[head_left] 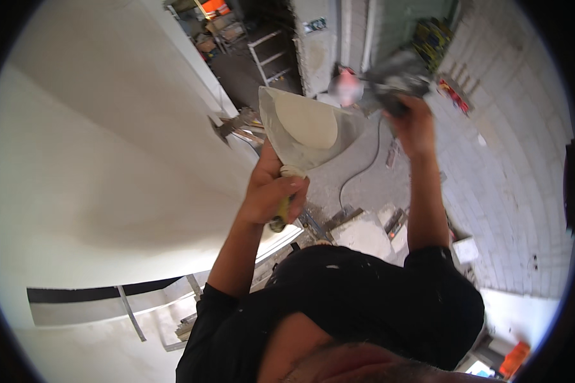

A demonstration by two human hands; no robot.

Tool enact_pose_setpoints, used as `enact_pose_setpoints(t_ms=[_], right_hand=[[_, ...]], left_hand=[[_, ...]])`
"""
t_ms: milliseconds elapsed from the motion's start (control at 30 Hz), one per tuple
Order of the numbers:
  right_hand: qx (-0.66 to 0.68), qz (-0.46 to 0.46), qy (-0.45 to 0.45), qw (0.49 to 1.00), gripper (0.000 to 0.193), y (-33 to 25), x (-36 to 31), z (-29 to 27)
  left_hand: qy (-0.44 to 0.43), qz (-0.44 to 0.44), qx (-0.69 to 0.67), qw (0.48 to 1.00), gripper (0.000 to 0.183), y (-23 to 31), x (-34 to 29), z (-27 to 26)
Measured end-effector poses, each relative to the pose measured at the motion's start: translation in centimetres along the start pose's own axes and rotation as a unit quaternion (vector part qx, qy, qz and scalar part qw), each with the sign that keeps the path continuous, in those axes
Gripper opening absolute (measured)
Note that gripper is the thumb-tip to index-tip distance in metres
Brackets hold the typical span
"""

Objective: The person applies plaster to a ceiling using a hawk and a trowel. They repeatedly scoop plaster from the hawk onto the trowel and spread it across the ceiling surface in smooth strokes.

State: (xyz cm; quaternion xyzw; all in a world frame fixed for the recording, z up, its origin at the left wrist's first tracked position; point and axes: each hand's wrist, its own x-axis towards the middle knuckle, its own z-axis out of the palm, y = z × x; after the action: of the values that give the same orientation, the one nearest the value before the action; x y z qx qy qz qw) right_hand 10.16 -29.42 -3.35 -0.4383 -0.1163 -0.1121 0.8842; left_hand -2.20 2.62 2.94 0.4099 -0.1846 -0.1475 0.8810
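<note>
My left hand [271,195] is closed around the yellow handle of a wide grey trowel [300,143], raised in front of me. A round pat of white plaster [308,120] lies on the trowel's blade. My right hand [415,124] is lifted higher, to the right of the trowel, and grips a blurred grey metal tool [395,80]. That tool's end is close to the trowel's upper right edge; I cannot tell whether they touch. Both forearms rise from my black shirt [364,300].
A large smooth white board surface [108,159] fills the left side. On the right stands a grey block wall [511,191]. Below lie a thin cable [364,167], rubble and metal profiles [131,313]. A white stepladder [271,54] stands in the far opening.
</note>
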Motion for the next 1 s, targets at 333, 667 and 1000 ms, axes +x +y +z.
enact_pose_setpoints(t_ms=[333,667,1000], right_hand=[[-0.016,0.130,-0.117,0.984,0.024,-7.0,-6.6,15.0],[-0.029,0.179,-0.200,0.963,0.026,-8.1,-3.8,18.0],[0.230,-0.081,-0.234,0.941,0.023,-13.6,13.1,29.3]], left_hand=[[0.169,0.251,0.221,0.927,0.057,-2.9,4.5,-0.6],[0.083,0.466,0.661,0.581,0.038,-0.7,5.8,-1.7],[0.211,0.085,0.207,0.952,0.075,-2.7,2.3,0.7]])
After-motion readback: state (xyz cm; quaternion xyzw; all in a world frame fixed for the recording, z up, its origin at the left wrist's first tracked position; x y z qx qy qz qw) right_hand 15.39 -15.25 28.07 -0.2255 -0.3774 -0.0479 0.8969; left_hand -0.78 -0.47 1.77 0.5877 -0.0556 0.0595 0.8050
